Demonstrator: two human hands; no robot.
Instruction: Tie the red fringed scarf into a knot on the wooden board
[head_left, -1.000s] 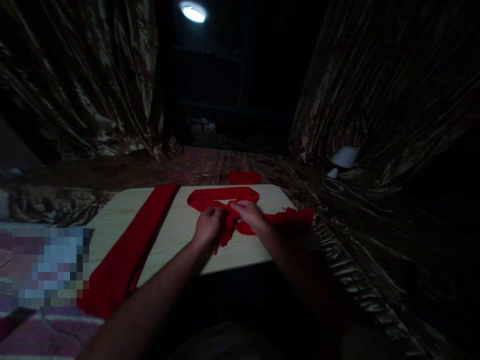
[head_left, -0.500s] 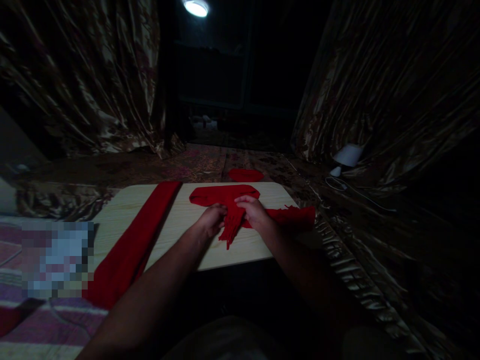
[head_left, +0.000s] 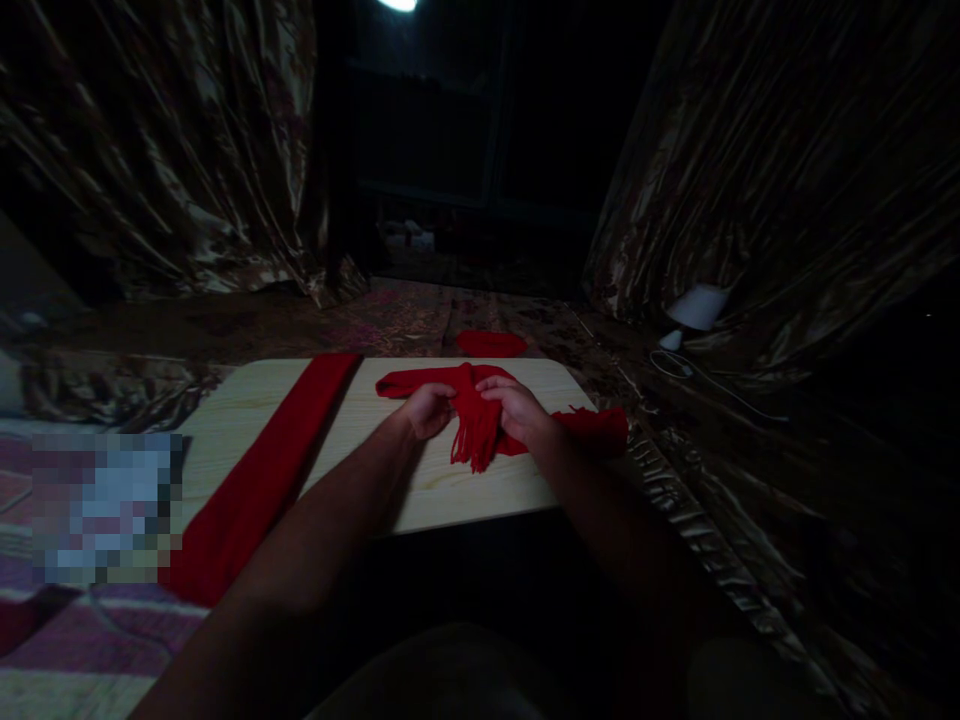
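A red fringed scarf (head_left: 474, 405) lies bunched across the middle of the pale wooden table (head_left: 442, 496), its tassels hanging toward me. My left hand (head_left: 431, 408) pinches the scarf's left edge just above the fringe. On the other side, my right hand (head_left: 516, 405) grips it with thumb and fingers, the fingertips resting on the cloth. To the right, a red fringed piece (head_left: 589, 430) reaches past the table's edge; I cannot tell whether it belongs to the same scarf. Along the left lies a long folded red cloth (head_left: 270, 475), running over the near edge.
A small red item (head_left: 491, 344) sits just beyond the table's far edge. A white lamp (head_left: 697, 308) with a cord stands at the right. Patterned curtains (head_left: 247, 150) hang behind, and a blurred-out packet (head_left: 112, 505) lies on the striped cover at left.
The fringed end has shifted right and up slightly, and its tassels are now spread wider. Both hands remain on the scarf, the left one a little higher. My view has tilted slightly downward.
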